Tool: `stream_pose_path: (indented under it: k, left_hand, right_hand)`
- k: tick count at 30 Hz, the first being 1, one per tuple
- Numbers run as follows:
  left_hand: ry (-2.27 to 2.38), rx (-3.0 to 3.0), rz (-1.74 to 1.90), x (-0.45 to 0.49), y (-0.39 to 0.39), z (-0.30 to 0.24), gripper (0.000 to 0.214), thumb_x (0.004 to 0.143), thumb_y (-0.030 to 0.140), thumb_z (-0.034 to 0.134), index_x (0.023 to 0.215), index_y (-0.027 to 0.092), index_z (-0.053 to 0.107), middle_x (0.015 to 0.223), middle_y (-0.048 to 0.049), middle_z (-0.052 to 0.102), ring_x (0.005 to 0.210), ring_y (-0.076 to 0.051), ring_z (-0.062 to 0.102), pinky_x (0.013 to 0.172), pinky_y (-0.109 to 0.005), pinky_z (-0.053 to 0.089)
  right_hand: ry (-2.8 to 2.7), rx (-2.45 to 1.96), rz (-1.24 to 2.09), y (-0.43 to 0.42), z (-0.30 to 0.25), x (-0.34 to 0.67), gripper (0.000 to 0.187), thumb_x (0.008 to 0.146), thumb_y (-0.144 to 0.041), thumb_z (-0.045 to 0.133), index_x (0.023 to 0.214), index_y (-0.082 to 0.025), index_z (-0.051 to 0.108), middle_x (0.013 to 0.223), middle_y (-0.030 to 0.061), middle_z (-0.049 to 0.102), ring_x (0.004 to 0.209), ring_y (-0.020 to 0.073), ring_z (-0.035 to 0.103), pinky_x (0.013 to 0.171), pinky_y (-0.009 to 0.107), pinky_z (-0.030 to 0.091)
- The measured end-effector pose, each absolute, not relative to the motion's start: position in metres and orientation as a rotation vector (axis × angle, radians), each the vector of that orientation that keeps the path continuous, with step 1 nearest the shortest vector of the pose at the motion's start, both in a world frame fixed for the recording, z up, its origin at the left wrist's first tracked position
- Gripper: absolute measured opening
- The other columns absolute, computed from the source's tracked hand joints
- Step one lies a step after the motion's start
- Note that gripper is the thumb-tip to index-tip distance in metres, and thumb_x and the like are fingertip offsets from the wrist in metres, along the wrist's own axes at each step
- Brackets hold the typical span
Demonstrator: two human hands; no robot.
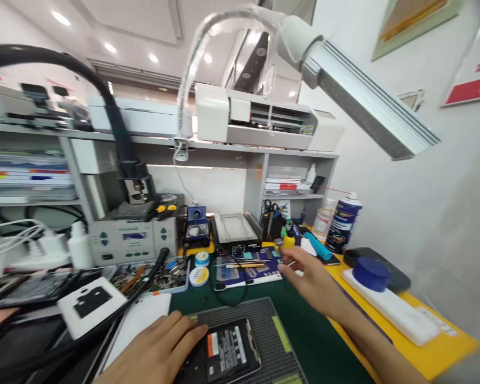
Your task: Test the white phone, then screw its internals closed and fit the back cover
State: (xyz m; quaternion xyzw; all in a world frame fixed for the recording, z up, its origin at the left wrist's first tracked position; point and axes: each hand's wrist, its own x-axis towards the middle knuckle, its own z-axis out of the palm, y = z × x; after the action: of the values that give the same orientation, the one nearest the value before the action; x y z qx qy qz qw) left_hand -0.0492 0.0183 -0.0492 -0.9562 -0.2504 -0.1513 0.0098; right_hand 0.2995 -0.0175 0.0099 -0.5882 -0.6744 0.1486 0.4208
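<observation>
Opened phone [232, 352] lies at six o'clock on the grey mat [264, 320], battery up. The left hand [160, 349] is laid flat on its left edge, fingers loose, pinning not gripping. Right hand [312, 282] is stretched toward one o'clock, near the yellow bottle [288, 240] — too blurred to tell its grip. Phone looks thin, stiff, fragile — best held by the edges.
</observation>
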Motion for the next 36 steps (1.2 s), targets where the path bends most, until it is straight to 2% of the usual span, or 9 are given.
stream_pose_path:
  k: [2,5,8,11,14,16,24,30,36]
  left_hand:
    - [-0.844,-2.988,-0.376,-0.042,0.004,-0.023,0.058,0.081,0.050,0.067,0.132,0.023,0.065,0.125,-0.0132,0.070,0.110,-0.036,0.066,0.093,-0.046,0.055]
    - [-0.981,-2.988,-0.246,-0.035,-0.014,0.005,0.057,0.085,0.045,0.064,0.134,0.015,0.062,0.127,-0.0176,0.068,0.109,-0.039,0.065,0.091,-0.052,0.055]
    - [-1.015,-3.034,-0.234,-0.038,-0.017,0.008,0.061,0.083,0.048,0.064,0.133,0.012,0.062,0.129,-0.0194,0.065,0.115,-0.040,0.061,0.097,-0.053,0.051]
    - [-1.093,-3.085,-0.325,-0.047,-0.006,-0.003,0.047,0.089,0.038,0.055,0.131,0.017,0.060,0.128,-0.0155,0.064,0.120,-0.034,0.058,0.105,-0.051,0.046]
    - [-1.221,-3.086,-0.465,-0.054,0.011,-0.012,0.035,0.098,0.029,0.037,0.122,0.021,0.061,0.115,-0.0107,0.065,0.110,-0.026,0.061,0.101,-0.046,0.048]
    - [-1.302,-3.044,-0.524,-0.055,0.022,-0.013,0.034,0.099,0.027,0.032,0.116,0.021,0.062,0.109,-0.0093,0.063,0.103,-0.024,0.062,0.092,-0.042,0.051]
    - [-1.171,-2.924,-0.122,-0.015,0.048,0.001,0.024,0.094,0.022,0.041,0.088,0.020,0.064,0.091,-0.0071,0.067,0.080,-0.025,0.066,0.069,-0.038,0.050]
    - [-1.110,-2.825,-0.003,0.003,0.056,-0.001,0.024,0.093,0.018,0.041,0.085,0.018,0.064,0.090,-0.0082,0.068,0.076,-0.025,0.067,0.062,-0.036,0.047]
    - [-1.046,-2.764,0.078,0.011,0.054,-0.003,0.027,0.093,0.018,0.039,0.085,0.017,0.065,0.089,-0.0108,0.068,0.075,-0.027,0.068,0.063,-0.039,0.049]
  right_hand:
    - [-1.579,-1.437,0.519,-0.017,0.019,0.299,0.028,0.093,-0.044,0.058,0.105,-0.018,0.063,0.086,0.0056,0.062,0.084,0.0256,0.065,0.081,0.045,0.054]
    - [-1.483,-1.351,0.724,-0.017,0.031,0.287,0.030,0.092,-0.047,0.062,0.097,-0.017,0.062,0.094,0.0065,0.063,0.084,0.0225,0.068,0.085,0.044,0.058]
    - [-1.462,-1.282,0.880,-0.016,0.041,0.262,0.030,0.093,-0.044,0.063,0.104,-0.016,0.061,0.102,0.0073,0.062,0.084,0.0204,0.071,0.085,0.042,0.062]
    - [-1.508,-1.225,0.982,-0.012,0.046,0.234,0.031,0.093,-0.042,0.064,0.110,-0.016,0.059,0.093,0.0046,0.064,0.079,0.0208,0.074,0.080,0.043,0.064]
    - [-1.549,-1.193,0.968,-0.007,0.039,0.215,0.027,0.094,-0.040,0.063,0.109,-0.018,0.058,0.093,0.0034,0.065,0.073,0.0181,0.073,0.074,0.038,0.065]
    - [-1.551,-1.183,0.923,-0.005,0.027,0.208,0.024,0.096,-0.040,0.061,0.108,-0.019,0.057,0.092,0.0022,0.064,0.075,0.0164,0.071,0.073,0.035,0.064]
    - [-1.545,-1.144,0.889,-0.005,-0.020,0.210,0.021,0.098,-0.039,0.057,0.109,-0.021,0.056,0.099,0.0033,0.063,0.089,0.0170,0.067,0.079,0.034,0.063]
    - [-1.519,-1.127,0.848,-0.006,-0.013,0.218,0.018,0.098,-0.038,0.058,0.108,-0.022,0.057,0.098,0.0026,0.066,0.089,0.0178,0.069,0.080,0.035,0.062]
    - [-1.514,-1.126,0.817,-0.006,-0.010,0.220,0.017,0.098,-0.037,0.058,0.108,-0.023,0.056,0.097,0.0022,0.068,0.088,0.0183,0.070,0.080,0.036,0.062]
